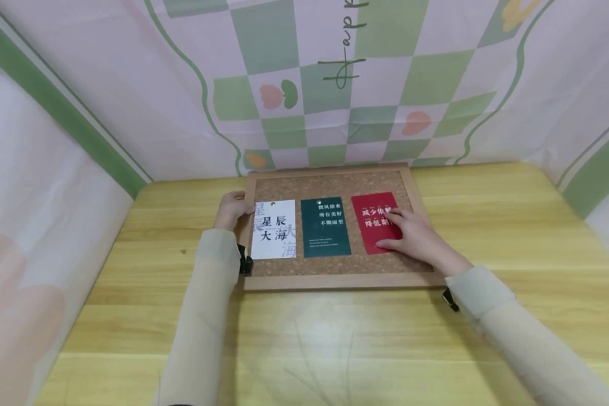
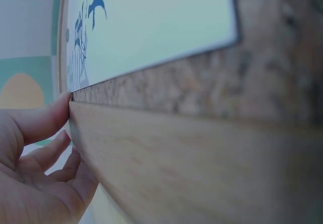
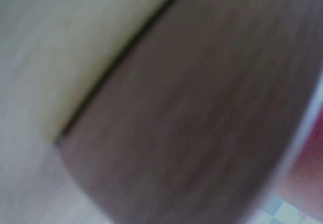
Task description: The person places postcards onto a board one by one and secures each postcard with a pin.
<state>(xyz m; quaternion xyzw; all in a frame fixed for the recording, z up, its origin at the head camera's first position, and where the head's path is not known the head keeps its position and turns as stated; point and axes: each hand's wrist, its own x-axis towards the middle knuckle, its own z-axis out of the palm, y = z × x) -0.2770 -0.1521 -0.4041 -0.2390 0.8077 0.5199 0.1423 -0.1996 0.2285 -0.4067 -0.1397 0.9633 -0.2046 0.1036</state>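
A wood-framed cork board [image 1: 330, 180] lies on the table near the back wall cloth. On it are a white card [image 1: 274, 245], a dark green card [image 1: 326, 237] and a red card [image 1: 367, 239], all with white or dark lettering. My left hand [image 1: 232, 210] grips the board's left edge; in the left wrist view its thumb [image 2: 50, 118] meets the frame's rim and the fingers curl beside it. With thumb and fingers spread, my right hand [image 1: 418, 239] rests on the face of the red card's right side. The right wrist view is blurred, showing mostly the wooden frame [image 3: 176, 108].
Small silver pins sit at the tops of the white card and green card. The yellow wood-grain table [image 1: 304, 349] extends in front and to both sides. A checked cloth [image 1: 325, 90] hangs behind the board, and pale cloth [image 1: 30, 186] hangs at the left.
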